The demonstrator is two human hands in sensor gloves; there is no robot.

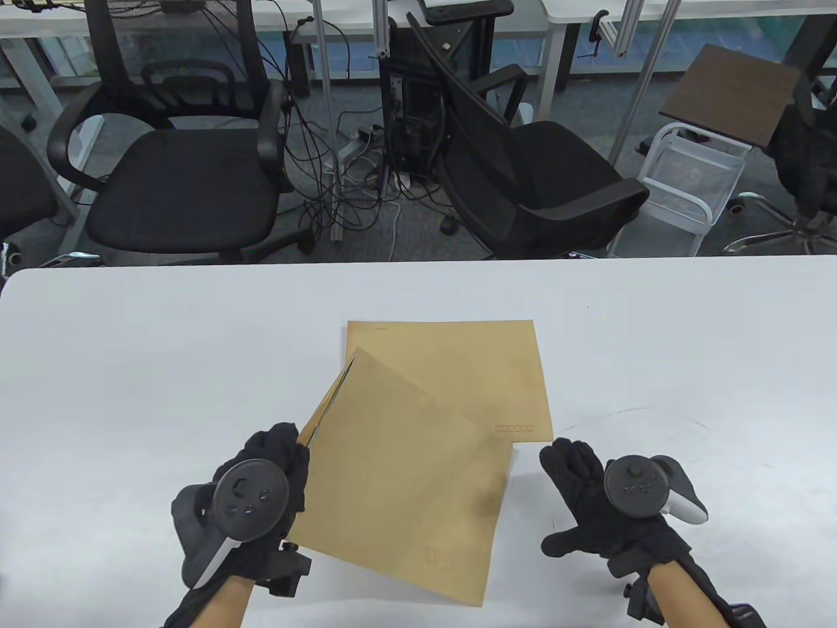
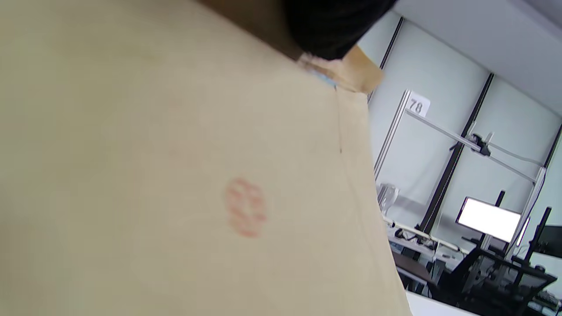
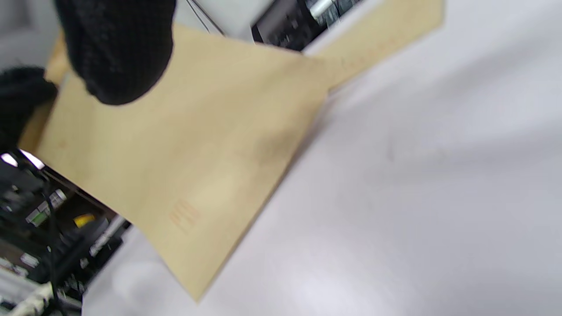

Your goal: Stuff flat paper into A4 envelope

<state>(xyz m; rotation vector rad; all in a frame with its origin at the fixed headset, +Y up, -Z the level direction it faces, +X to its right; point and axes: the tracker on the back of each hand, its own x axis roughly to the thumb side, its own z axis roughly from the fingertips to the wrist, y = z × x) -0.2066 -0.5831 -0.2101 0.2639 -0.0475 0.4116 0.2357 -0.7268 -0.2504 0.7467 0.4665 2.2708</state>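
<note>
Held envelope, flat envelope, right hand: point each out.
held envelope (image 1: 405,484), table view, middle of its face
flat envelope (image 1: 458,366), table view, its uncovered upper part
right hand (image 1: 582,497), table view, open palm

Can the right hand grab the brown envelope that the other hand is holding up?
Probably yes. The right hand is open beside the raised brown paper envelope, with only bare white table between them. The left hand grips its far edge.

A white table (image 1: 163,366) bears a flat envelope (image 1: 471,366).
</note>
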